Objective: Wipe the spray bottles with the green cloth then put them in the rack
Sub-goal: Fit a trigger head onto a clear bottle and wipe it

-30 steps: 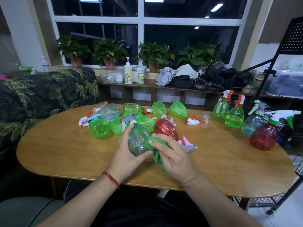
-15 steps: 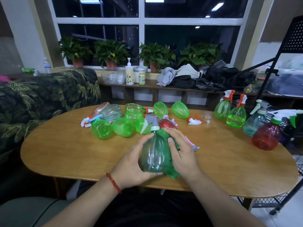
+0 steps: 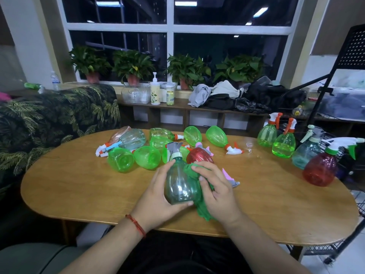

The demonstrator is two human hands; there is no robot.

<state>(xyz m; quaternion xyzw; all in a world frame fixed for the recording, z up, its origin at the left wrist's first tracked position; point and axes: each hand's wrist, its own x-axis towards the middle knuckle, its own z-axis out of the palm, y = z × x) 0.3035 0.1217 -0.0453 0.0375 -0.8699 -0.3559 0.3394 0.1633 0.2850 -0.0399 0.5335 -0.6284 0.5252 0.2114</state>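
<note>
Lounge-type common rm, prob. in office bldg. Big multi-pane window point(image 3: 169, 26), dark outside, strip-light reflections point(image 3: 185, 3) in glass, so office-style ceiling. Potted plants point(image 3: 132, 64) lined along sill. Sofa point(image 3: 49, 115) w/ palm-leaf throw at left. Low wooden shelf unit point(image 3: 197, 113) under window, topped w/ clothes heap point(image 3: 227, 95), pump bottle point(image 3: 155, 91), clear tub point(image 3: 136, 94). Oval wooden desk point(image 3: 79, 184) up front. Black metal rack point(image 3: 351, 56) on castors at right. Pale tiled floor point(image 3: 345, 262).

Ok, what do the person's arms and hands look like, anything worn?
Both forearms are bare, with no sleeves in view. The left hand and right hand wear no gloves, and no rings show. A thin red cord bracelet circles the left wrist; the right wrist is bare.
</note>
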